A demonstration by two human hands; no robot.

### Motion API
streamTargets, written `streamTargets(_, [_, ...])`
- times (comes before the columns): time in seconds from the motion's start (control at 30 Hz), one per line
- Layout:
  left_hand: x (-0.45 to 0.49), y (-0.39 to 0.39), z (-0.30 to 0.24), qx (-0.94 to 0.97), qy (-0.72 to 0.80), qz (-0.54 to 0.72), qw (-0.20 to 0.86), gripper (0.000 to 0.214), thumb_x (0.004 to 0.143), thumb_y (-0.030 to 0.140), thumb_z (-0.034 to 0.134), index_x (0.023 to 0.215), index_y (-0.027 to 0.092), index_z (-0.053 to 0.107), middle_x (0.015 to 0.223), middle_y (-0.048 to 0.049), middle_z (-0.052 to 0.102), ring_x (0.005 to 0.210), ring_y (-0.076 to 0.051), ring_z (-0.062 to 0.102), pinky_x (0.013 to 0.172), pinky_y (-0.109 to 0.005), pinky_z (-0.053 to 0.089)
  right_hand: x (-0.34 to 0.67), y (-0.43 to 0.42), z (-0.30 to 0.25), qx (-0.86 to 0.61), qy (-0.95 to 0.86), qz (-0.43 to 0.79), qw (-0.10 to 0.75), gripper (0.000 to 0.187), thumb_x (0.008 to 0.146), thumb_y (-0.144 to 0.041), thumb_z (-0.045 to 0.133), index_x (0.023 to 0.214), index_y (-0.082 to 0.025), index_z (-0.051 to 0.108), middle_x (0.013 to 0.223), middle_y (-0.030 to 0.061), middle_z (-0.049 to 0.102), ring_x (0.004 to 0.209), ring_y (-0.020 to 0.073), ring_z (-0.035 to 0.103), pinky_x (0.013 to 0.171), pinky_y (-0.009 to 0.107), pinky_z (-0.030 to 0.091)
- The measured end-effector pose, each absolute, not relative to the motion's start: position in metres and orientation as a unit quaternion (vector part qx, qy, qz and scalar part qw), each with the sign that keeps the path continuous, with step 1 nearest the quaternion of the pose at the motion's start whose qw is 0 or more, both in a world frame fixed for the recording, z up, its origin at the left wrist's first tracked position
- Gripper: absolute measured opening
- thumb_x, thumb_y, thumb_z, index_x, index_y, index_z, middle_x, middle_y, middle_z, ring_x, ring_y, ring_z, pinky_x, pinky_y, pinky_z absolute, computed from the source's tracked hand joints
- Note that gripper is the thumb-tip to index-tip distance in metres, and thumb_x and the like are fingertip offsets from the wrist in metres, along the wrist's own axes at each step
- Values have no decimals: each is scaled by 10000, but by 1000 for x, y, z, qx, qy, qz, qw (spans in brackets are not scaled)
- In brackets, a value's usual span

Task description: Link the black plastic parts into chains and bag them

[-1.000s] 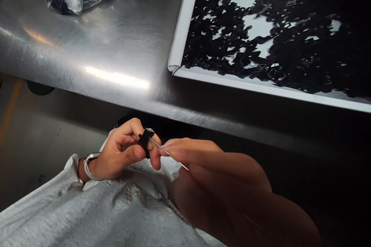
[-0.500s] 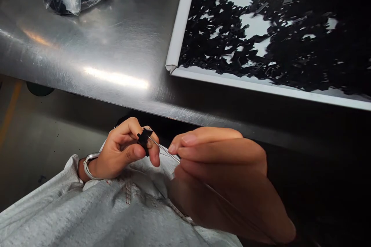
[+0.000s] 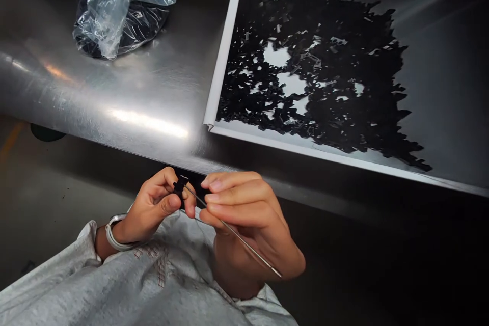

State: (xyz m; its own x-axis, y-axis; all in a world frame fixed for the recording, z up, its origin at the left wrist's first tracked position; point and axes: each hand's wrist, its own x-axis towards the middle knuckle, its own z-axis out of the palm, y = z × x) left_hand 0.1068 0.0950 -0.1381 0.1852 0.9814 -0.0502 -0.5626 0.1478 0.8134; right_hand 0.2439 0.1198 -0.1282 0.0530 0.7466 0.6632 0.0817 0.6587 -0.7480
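We see the left hand (image 3: 153,204) pinching a small black part (image 3: 179,185) just near of the worktop (image 3: 114,132) edge, the right hand (image 3: 244,219) pinching a thin steel pin (image 3: 244,245) at it, and we judge a slip could flick the part off or jab a finger.

Left hand (image 3: 153,201) low, in front of torso, fingers curled, thumb (image 3: 170,202) pressed against fingertips in tight pinch. Left wrist (image 3: 105,242) angled down-left, slight bend. Right hand (image 3: 244,219) just beside left, not touching, held slightly lower, fingers (image 3: 233,198) stacked and curled, tips pointing left toward left fingertips, closed in fine pinch. Right wrist (image 3: 282,260) low, turned outward, forearm foreshortened below hand. Both hands steady, close together, working at fingertip level.
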Motion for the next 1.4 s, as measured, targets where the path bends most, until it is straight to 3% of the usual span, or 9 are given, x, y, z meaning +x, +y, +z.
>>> streamTargets(0.23, [110, 100, -131, 206, 306, 555, 746, 385, 850, 466, 788, 768, 183, 540, 612, 46, 487, 697, -116, 532, 751, -257, 453, 241, 118, -117, -324, -567, 308, 692, 100, 976, -225, 637, 941, -261, 724, 749, 20, 708, 733, 218, 706, 681, 429, 630])
streamTargets(0.33, [108, 101, -128, 153, 272, 510, 802, 386, 831, 475, 802, 752, 184, 561, 591, 63, 394, 667, -110, 494, 789, -280, 498, 246, 119, -111, -321, -514, 361, 709, 144, 988, -164, 596, 1002, -254, 709, 686, -14, 633, 647, 163, 650, 639, 348, 598])
streamTargets(0.47, [106, 101, -128, 154, 246, 481, 827, 372, 830, 492, 793, 765, 187, 590, 550, 69, 337, 626, -118, 443, 766, -293, 505, 252, 123, -116, -380, -514, 512, 574, 89, 989, -309, 635, 1043, -264, 690, 697, -47, 518, 587, 95, 577, 510, 208, 484])
streamTargets(0.57, [106, 101, -130, 195, 242, 485, 817, 355, 868, 484, 752, 775, 177, 601, 526, 65, 326, 602, -124, 427, 670, -255, 440, 250, 128, -120, -348, -516, 643, 446, 222, 897, -424, 752, 928, -238, 635, 670, -61, 544, 536, 89, 604, 460, 184, 460])
streamTargets(0.67, [106, 101, -133, 220, 237, 477, 817, 347, 897, 468, 721, 780, 162, 608, 527, 59, 353, 590, -119, 409, 664, -251, 419, 247, 132, -120, -330, -485, 701, 405, 289, 926, -406, 715, 796, -222, 533, 653, -52, 604, 502, 81, 615, 441, 169, 456])
streamTargets(0.9, [105, 103, -134, 175, 236, 475, 829, 361, 879, 473, 744, 769, 141, 657, 639, 15, 483, 673, -116, 502, 730, -238, 485, 252, 137, -122, -298, -444, 747, 394, 242, 953, -438, 668, 911, -230, 552, 627, -63, 619, 477, 74, 605, 449, 158, 494])
streamTargets(1.2, [104, 102, -136, 168, 273, 452, 833, 468, 793, 566, 800, 858, 130, 643, 675, 8, 563, 658, -99, 531, 690, -215, 500, 249, 142, -125, -349, -481, 669, 447, 302, 910, -434, 714, 762, -216, 566, 600, -52, 593, 484, 84, 591, 473, 184, 506])
streamTargets(1.4, [102, 100, -136, 165, 280, 453, 830, 441, 777, 526, 833, 835, 123, 663, 668, 1, 599, 666, -103, 573, 712, -229, 522, 248, 139, -127, -362, -459, 679, 443, 317, 891, -484, 731, 802, -219, 581, 627, -68, 538, 513, 75, 570, 481, 175, 483])
